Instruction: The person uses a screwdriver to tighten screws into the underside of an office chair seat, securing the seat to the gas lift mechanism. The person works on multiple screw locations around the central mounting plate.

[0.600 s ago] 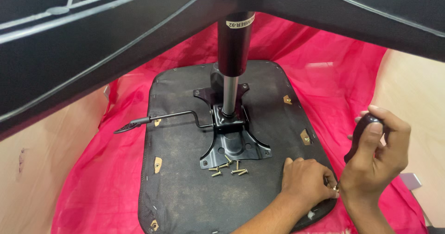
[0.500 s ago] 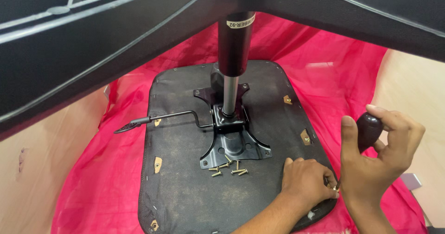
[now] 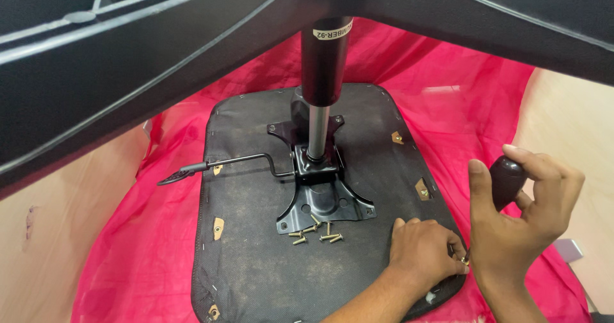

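**Screwdriver handle raised at the seat's corner**

Higher now than a moment before, the right hand [image 3: 524,220] has lifted and turned so that the dark rounded screwdriver handle [image 3: 507,181] stands clear above its palm; the left hand [image 3: 423,251] has hardly shifted. That right hand is upright, wrist low, thumb pointing up along the handle's near side and the fingers curled over its top and far side, closed around it. Its shaft is hidden behind the hand, so only a glint of metal shows at the tip, just beside the left hand's fingertips [image 3: 459,265].

The left hand lies palm down on the black seat underside [image 3: 256,265], fingers bent and pinched together at the seat's right edge near its front corner; whether they hold a screw there is too small to tell.

Toward the seat's middle, a black metal mounting plate [image 3: 323,198] sits beneath the upright gas-lift column [image 3: 323,86], and a cluster of loose brass screws [image 3: 314,232] lies just in front of that plate. A lever [image 3: 224,164] runs from the plate out past the seat's left edge. Red cloth [image 3: 128,259] spreads under the seat on all sides.
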